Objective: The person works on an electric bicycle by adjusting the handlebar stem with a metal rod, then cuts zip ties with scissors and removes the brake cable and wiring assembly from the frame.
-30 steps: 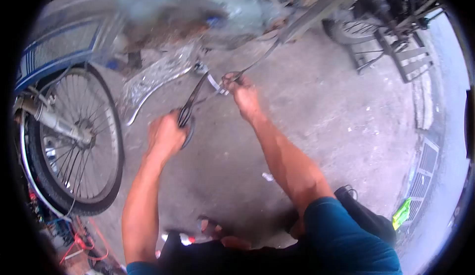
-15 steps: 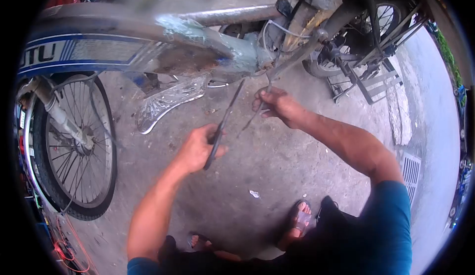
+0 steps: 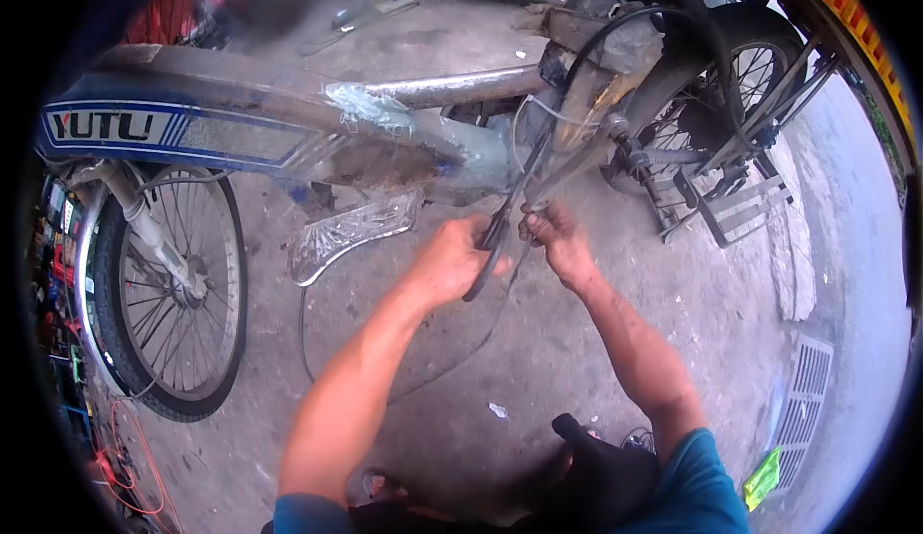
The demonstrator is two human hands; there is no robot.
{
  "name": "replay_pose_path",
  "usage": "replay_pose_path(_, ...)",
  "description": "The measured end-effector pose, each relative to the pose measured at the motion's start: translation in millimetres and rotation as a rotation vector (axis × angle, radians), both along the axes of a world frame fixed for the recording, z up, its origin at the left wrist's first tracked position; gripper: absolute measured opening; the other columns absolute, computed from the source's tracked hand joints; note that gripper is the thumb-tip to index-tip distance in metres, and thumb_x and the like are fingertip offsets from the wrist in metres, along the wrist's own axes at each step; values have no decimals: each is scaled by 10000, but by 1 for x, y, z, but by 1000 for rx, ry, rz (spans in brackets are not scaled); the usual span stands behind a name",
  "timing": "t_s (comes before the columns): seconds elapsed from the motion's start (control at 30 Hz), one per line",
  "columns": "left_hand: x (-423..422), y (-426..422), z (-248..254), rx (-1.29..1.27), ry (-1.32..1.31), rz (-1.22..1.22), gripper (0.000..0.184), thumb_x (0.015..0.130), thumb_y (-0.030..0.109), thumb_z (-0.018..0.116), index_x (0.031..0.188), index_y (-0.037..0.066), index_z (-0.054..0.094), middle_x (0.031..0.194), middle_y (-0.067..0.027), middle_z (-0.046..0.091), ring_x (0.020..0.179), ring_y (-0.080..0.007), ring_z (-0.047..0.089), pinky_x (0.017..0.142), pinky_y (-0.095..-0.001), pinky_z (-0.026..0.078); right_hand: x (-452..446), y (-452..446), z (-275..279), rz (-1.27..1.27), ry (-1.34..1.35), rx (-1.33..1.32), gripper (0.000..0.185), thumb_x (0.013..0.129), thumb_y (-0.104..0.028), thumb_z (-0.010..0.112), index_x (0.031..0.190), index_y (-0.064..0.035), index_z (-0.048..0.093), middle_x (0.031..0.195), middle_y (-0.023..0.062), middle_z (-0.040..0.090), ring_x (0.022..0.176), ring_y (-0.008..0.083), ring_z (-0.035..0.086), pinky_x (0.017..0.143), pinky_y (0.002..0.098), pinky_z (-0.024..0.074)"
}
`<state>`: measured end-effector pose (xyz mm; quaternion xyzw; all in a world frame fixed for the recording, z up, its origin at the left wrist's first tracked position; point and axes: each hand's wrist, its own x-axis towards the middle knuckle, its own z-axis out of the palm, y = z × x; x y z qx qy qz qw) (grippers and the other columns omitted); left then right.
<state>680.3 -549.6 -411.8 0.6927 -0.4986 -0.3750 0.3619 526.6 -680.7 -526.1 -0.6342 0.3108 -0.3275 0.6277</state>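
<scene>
My left hand (image 3: 455, 260) is closed around a long dark cable-like strip (image 3: 493, 236), whose kind I cannot make out. Its lower end sticks out below the fingers, and its upper part reaches the bicycle frame. My right hand (image 3: 562, 246) pinches a thin grey cable (image 3: 512, 274) just beside it. From there the cable hangs in a loop towards the ground. Above both hands lies the worn blue bicycle frame (image 3: 413, 154), marked YUTU, with pale green patches at a joint. Cables and torn wrapping (image 3: 615, 49) gather around the tube near my right hand.
A spoked wheel (image 3: 178, 294) stands on the left, and another wheel (image 3: 760, 73) is at the upper right beside a pedal (image 3: 745, 207). A clear plastic guard (image 3: 351, 236) hangs under the frame. At the right are a floor grate (image 3: 803, 409) and a green wrapper (image 3: 762, 479).
My left hand has moved up and right with the dark strip, close to the right hand. My right hand has shifted slightly right and down. A loop of thin cable now shows below.
</scene>
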Motion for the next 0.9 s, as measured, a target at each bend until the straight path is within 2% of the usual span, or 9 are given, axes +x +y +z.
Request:
replay_pose_path(0.13, -9, -16, 6, -66, 174, 29, 370, 693, 166, 710, 1007, -17, 641, 772, -63, 641, 717, -136, 585, 644, -294, 459, 3, -10, -32, -38, 19, 27, 360, 910, -231, 582, 1149, 32, 531, 1032, 99, 616, 917, 169, 571, 802, 298, 453)
replay_pose_path(0.2, -13, -21, 10, -104, 253, 26, 361, 696, 177, 707, 995, -16, 647, 754, -51, 631, 687, -126, 576, 615, -283, 453, 2, 1, -15, -12, -37, 102, 364, 910, -235, 578, 1129, 51, 525, 1067, 121, 622, 955, 183, 586, 840, 301, 462)
replay_pose_path(0.3, -15, -26, 8, -88, 394, 19, 359, 692, 179, 711, 988, -18, 656, 726, -43, 613, 627, -109, 559, 557, -266, 435, 2, -2, -14, 11, 32, 67, 345, 913, -215, 572, 1112, 62, 522, 1084, 135, 626, 997, 203, 599, 862, 314, 471)
replay_pose_path(0.4, -15, -26, 4, -65, 629, 9, 363, 682, 170, 728, 973, -34, 659, 698, -48, 604, 575, -114, 552, 521, -258, 425, 2, 6, -2, 27, -165, 123, 344, 915, -196, 572, 1131, 65, 511, 1100, 141, 627, 1023, 212, 603, 864, 322, 482)
replay_pose_path(0.5, -21, -28, 10, -55, 706, -18, 325, 682, 177, 743, 927, -25, 670, 675, -47, 599, 547, -120, 554, 488, -251, 418, 4, 9, -4, -33, -152, 81, 346, 917, -178, 566, 1145, 71, 492, 1106, 146, 623, 1009, 210, 608, 854, 321, 492)
replay_pose_path(0.6, -15, -25, 26, -13, 495, 55, 285, 693, 197, 747, 857, -23, 669, 643, -43, 584, 514, -114, 532, 451, -243, 398, 2, 3, -4, 15, 0, 109, 347, 919, -189, 568, 1136, 73, 499, 1103, 161, 632, 999, 209, 616, 859, 316, 492)
replay_pose_path(0.73, -6, -22, 40, -4, 218, 48, 253, 722, 212, 742, 770, -16, 642, 606, -39, 571, 499, -101, 507, 429, -261, 381, 7, 4, -15, -24, -58, 108, 339, 896, -205, 587, 1101, 60, 534, 1013, 151, 649, 931, 200, 620, 809, 321, 483)
replay_pose_path(0.8, -8, -21, 39, -35, 114, 57, 246, 733, 201, 739, 780, -18, 637, 608, -35, 565, 515, -98, 506, 450, -264, 384, 8, -1, -20, -15, -13, 49, 359, 880, -214, 596, 1106, 58, 535, 1022, 157, 641, 912, 211, 617, 803, 332, 473)
replay_pose_path(0.9, -10, -10, 25, -89, 6, 89, 261, 741, 192, 737, 839, -24, 626, 641, -33, 569, 554, -98, 515, 490, -270, 397, 8, -8, -20, 50, -53, 62, 421, 861, -210, 593, 1165, 64, 494, 1127, 166, 611, 958, 227, 602, 846, 338, 454)
